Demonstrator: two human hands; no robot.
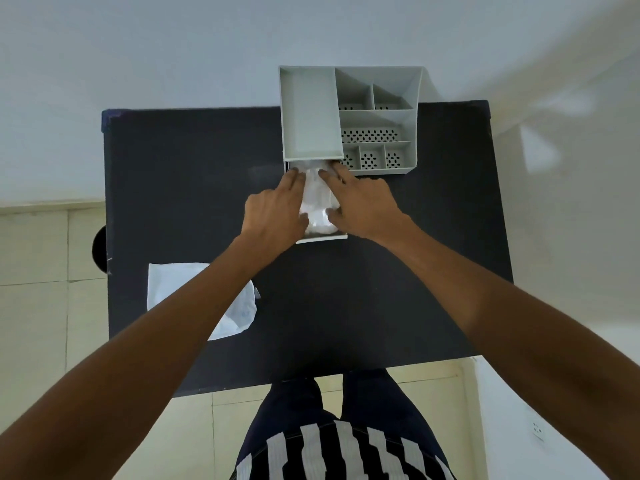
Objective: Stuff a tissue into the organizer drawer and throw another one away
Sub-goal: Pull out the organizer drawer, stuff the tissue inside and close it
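Note:
A grey organizer (311,112) stands at the far edge of the black table (398,289). Its white drawer (322,239) is pulled out toward me. A crumpled white tissue (317,202) lies inside the drawer. My left hand (275,211) rests on the tissue's left side and my right hand (363,202) on its right side; both press it down with fingers spread flat. A second white tissue (173,285) lies flat on the table at the near left, partly hidden under my left forearm.
The organizer's right half holds several perforated compartments (374,133). A dark round object (100,249) shows beside the table's left edge, over the tiled floor. A white wall rises behind the table. My legs stand at the near table edge.

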